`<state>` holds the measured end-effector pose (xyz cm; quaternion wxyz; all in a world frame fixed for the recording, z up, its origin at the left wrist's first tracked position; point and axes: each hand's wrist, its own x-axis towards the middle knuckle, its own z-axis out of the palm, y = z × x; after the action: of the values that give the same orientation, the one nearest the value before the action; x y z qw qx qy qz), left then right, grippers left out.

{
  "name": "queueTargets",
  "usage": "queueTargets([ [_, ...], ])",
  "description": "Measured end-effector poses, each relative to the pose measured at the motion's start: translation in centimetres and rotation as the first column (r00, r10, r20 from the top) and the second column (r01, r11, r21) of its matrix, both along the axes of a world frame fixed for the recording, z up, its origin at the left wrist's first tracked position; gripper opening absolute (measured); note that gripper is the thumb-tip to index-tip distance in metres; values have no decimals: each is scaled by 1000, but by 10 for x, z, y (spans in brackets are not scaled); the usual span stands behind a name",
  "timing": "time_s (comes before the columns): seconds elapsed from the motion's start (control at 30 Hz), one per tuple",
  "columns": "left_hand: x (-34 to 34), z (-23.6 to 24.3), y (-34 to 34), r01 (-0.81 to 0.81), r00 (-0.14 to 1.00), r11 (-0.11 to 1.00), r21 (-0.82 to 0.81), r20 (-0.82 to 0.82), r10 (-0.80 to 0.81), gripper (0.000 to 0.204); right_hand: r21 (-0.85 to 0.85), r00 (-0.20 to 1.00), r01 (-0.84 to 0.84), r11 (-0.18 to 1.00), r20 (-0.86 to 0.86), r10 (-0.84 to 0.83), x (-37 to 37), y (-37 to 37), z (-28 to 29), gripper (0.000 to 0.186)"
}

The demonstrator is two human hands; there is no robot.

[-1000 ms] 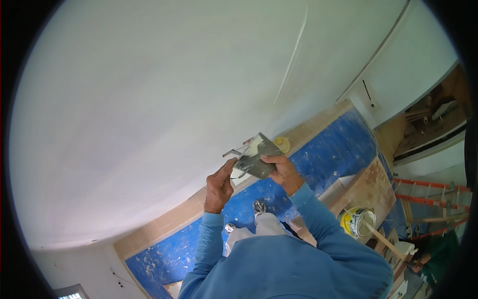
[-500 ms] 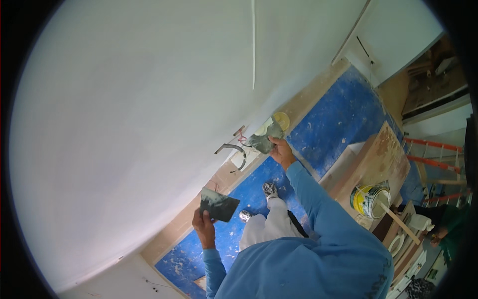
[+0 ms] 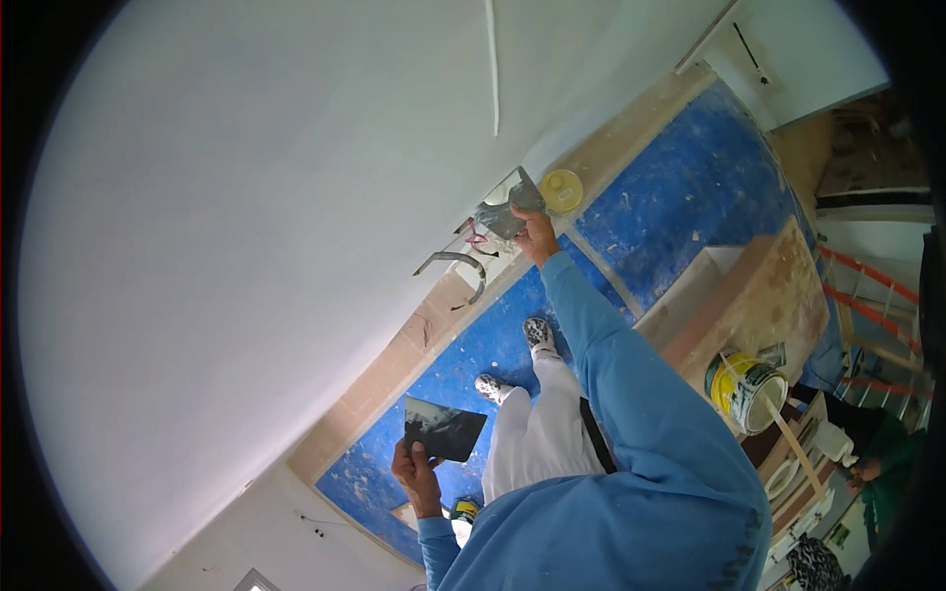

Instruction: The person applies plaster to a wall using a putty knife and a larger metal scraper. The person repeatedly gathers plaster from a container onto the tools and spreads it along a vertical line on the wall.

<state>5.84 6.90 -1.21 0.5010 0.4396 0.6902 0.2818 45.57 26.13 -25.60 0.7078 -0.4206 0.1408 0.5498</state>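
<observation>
My left hand grips the edge of a dark rectangular putty knife, a wide blade with white compound smeared on it. It hangs over the blue floor covering, in front of my white trousers. Farther off, at the end of my outstretched right arm, my right hand is closed on a second wide putty knife, grey with whitish compound. This blade is at the pale wall, just above some red wires; whether its edge touches the wall I cannot tell. A grey cable curves out below the wires.
A round yellow lid lies by the wall's foot. To the right, a board-topped bench carries a compound bucket with a wooden stick. Behind it stand orange ladders. Another person's green sleeve shows at lower right.
My right hand and its putty knife have moved away from me along the wall. My left hand with its blade sits slightly lower and farther from the wall. The whole view has shifted.
</observation>
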Motion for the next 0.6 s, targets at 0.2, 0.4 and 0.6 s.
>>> queueTargets([
  [0.2,-3,-6,-4,-21,999,999,45,46,19,26,91,996,-84,992,14,83,8,16,6,26],
  [0.4,8,-8,4,19,993,996,88,116,-29,27,162,966,-23,986,256,-20,9,26,51,28],
  [0.6,8,-8,2,-2,976,994,106,217,-22,26,191,897,-11,982,436,-75,12,22,157,27],
])
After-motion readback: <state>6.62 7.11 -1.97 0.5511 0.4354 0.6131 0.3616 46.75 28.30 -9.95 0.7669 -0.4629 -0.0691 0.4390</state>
